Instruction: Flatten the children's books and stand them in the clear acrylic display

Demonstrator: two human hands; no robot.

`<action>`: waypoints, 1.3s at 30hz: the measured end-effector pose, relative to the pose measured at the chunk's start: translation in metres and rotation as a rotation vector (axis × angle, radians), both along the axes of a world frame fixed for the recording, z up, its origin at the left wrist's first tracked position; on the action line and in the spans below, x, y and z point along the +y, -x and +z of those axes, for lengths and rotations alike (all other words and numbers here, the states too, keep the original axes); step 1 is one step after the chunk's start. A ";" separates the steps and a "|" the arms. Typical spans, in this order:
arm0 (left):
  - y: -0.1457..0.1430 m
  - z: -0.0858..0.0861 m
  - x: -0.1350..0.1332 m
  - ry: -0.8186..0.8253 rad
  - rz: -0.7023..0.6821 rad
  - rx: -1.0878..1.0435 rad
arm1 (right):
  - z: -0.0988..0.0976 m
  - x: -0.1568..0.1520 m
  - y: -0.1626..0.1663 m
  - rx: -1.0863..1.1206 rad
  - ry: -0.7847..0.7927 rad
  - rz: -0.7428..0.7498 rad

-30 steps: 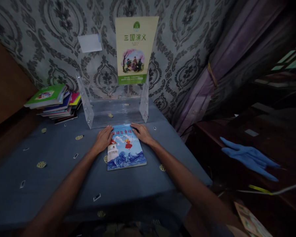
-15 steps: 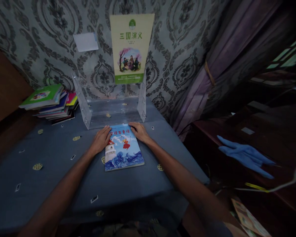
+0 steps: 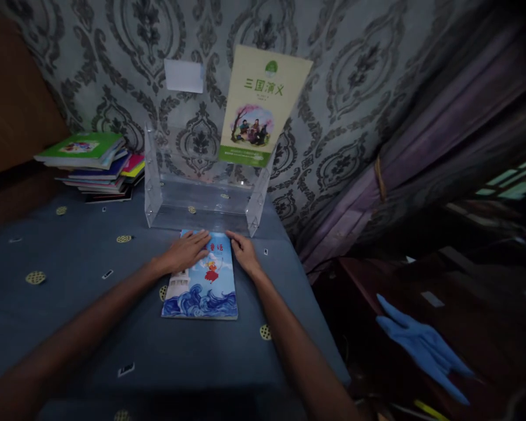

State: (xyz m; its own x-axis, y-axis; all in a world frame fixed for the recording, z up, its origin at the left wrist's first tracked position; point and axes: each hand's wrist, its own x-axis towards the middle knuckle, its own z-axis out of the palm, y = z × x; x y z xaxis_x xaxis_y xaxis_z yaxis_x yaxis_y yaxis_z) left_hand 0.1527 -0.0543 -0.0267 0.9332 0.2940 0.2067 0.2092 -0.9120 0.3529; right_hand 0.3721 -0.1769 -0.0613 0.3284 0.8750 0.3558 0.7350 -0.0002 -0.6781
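A blue picture-covered book [image 3: 213, 292] lies flat on the cloth-covered table [image 3: 87, 327], its red title partly covered. Across the upper left of its cover rests my left hand [image 3: 187, 251], fingers stretched out. My right hand [image 3: 244, 252] is at the book's upper right edge, fingers extended, the index finger touching the corner. Just behind the book stands a clear acrylic rack [image 3: 201, 219]. On the rack's upper right, a cream and green book [image 3: 263, 105] stands upright and tilted.
At the back left is a stack of books [image 3: 94, 166], a green one on top. A white card [image 3: 184, 76] shows against the patterned wall. To the right hang purple curtains [image 3: 355, 204], and blue gloves [image 3: 421, 348] lie on a dark red surface.
My left hand has slid from the book's left edge onto its cover. My right hand stays by the upper right corner. The camera view has tilted and shifted.
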 end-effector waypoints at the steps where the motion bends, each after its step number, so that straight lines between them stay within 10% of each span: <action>1: -0.007 0.000 -0.002 0.015 -0.036 -0.001 | -0.001 0.000 -0.001 0.007 -0.002 0.008; 9: -0.036 0.004 -0.015 0.054 -0.178 0.030 | -0.002 0.001 -0.001 0.074 -0.010 0.038; 21: 0.012 0.023 -0.115 -0.007 -0.618 0.102 | 0.003 0.002 0.004 0.095 -0.026 0.005; 27: 0.017 0.029 -0.122 0.134 -0.653 0.100 | 0.006 0.000 0.006 0.069 -0.041 0.010; 35: 0.012 0.020 -0.009 0.645 0.064 -0.396 | 0.034 -0.011 0.035 -0.343 0.100 -0.032; 39: 0.012 0.004 0.027 0.987 0.184 -0.516 | 0.053 -0.001 0.073 -0.452 0.168 0.109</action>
